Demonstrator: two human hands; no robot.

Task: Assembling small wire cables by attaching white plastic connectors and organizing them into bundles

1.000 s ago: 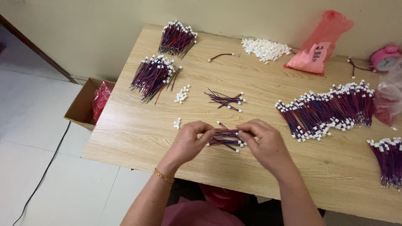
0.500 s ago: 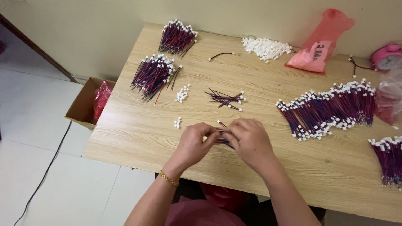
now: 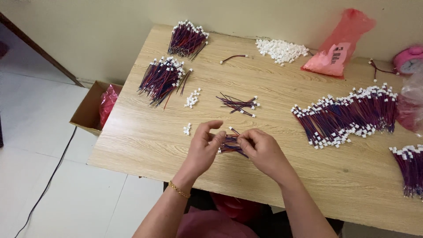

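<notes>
Head view: both hands, left hand [image 3: 203, 147] & right hand [image 3: 263, 151], pinch wire bundle [image 3: 230, 143].

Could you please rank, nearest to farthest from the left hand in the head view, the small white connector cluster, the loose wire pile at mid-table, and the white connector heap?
From the left hand:
1. Small white connector cluster, just up-left of the hand.
2. Loose pile of red-and-blue wires, at mid-table beyond the hand.
3. Heap of white plastic connectors, at the far edge, right of centre.
</notes>
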